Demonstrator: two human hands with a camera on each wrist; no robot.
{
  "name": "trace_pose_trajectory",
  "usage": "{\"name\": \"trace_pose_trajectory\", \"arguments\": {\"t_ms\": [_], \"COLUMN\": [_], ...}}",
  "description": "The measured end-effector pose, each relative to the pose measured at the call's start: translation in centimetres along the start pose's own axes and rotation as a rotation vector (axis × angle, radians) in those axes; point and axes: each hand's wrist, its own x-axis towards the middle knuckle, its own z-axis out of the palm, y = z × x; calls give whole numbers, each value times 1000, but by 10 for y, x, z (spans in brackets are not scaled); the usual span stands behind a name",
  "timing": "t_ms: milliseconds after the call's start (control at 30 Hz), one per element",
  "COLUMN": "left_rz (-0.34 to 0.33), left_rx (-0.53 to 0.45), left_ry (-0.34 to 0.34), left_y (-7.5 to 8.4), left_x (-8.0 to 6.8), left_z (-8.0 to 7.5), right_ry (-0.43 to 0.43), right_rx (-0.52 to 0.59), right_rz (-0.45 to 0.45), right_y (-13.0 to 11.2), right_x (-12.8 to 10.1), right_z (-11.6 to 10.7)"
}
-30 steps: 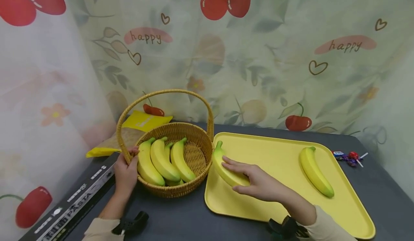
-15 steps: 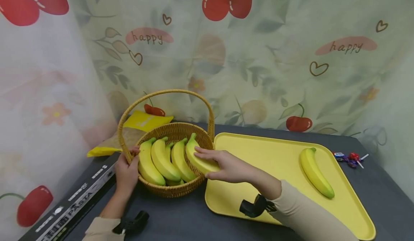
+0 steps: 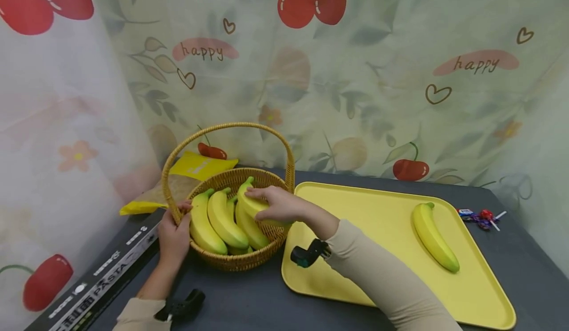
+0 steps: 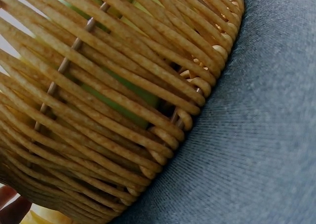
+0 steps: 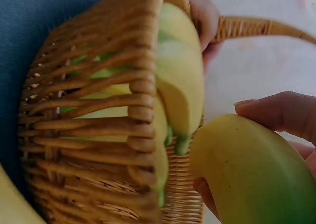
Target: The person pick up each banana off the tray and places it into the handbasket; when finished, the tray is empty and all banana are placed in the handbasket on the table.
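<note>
fingers gripping banana, stem pointing away

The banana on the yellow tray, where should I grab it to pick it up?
Probably around its thick middle, coming down from above. The banana lies flat and alone on the yellow tray, so fingers can wrap both long sides there; its narrow stem end would likely slip or tip.
</note>
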Motion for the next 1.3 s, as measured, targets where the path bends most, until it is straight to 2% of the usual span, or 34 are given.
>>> {"name": "trace_pose_trajectory", "arguments": {"t_ms": [367, 600, 1000, 1200, 1300], "left_rz": [4, -7, 11, 8, 7], "left_rx": [-1, 4, -5, -3, -2], "left_ry": [0, -1, 6, 4, 4], "left_y": [0, 0, -1, 1, 2], "left_x": [0, 0, 0, -1, -1], "left_z": [0, 0, 2, 1, 0], "right_ry": [-77, -88, -73, -180, -221], "right_rx": [5, 32, 80, 183, 215], "right_rz": [111, 167, 217, 310, 328], "right_y": [-4, -5, -5, -12, -13], "right_x": [36, 49, 59, 52, 50], "right_z": [5, 6, 16, 26, 32]}}
